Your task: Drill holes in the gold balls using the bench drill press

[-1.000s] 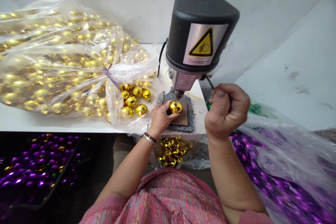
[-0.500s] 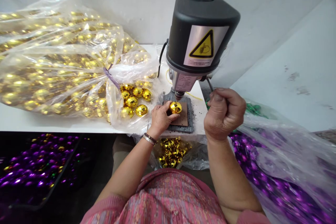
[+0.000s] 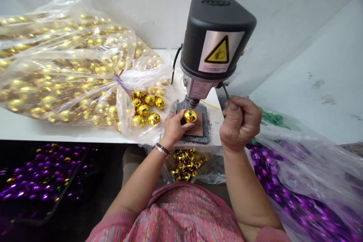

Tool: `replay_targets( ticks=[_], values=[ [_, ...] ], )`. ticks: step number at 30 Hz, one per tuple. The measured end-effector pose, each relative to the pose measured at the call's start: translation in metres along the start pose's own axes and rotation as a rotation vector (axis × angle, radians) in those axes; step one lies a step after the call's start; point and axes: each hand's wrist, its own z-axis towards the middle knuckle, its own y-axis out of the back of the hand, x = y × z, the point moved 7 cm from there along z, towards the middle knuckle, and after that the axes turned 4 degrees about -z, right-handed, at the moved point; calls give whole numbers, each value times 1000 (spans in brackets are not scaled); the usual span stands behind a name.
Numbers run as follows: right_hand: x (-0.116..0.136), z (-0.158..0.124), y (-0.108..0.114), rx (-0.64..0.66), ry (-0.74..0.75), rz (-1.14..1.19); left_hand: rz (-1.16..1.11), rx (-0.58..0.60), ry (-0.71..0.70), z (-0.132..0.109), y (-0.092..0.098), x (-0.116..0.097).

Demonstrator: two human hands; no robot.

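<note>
My left hand (image 3: 176,124) pinches a gold faceted ball (image 3: 190,116) between thumb and fingers. The ball rests on a brown square board (image 3: 198,129) atop the grey base (image 3: 206,136) of a drill press (image 3: 217,45). Right above the ball is the chuck (image 3: 194,102) with its thin bit; whether the bit has entered the ball is too small to tell. My right hand (image 3: 241,123) is closed round the feed lever (image 3: 226,91) at the press's right side. Dark crumbs lie scattered around the base.
Left of the press, a tied clear bag (image 3: 70,72) bulges with gold balls, and several loose gold balls (image 3: 143,110) lie beside it. Below the table edge hangs a bag of gold balls (image 3: 185,164). Purple balls (image 3: 36,174) fill a dark bin; purple bags (image 3: 283,181) stand right.
The view has shifted slightly. My right hand has moved a little with the lever; my left hand keeps the gold ball in the same place on the board.
</note>
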Motion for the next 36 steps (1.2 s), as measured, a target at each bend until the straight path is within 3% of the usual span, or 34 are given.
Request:
replay_targets(
  ticks=[18,29,36],
  values=[
    [-3,-3,-2,-6,27,111,-57,15,29,0,-1,3],
    [17,26,-2,-50,-88,76,-46,3,23,0,-1,2],
    [8,10,2,9,-52,-2,-56,7,39,0,-1,4]
  ],
)
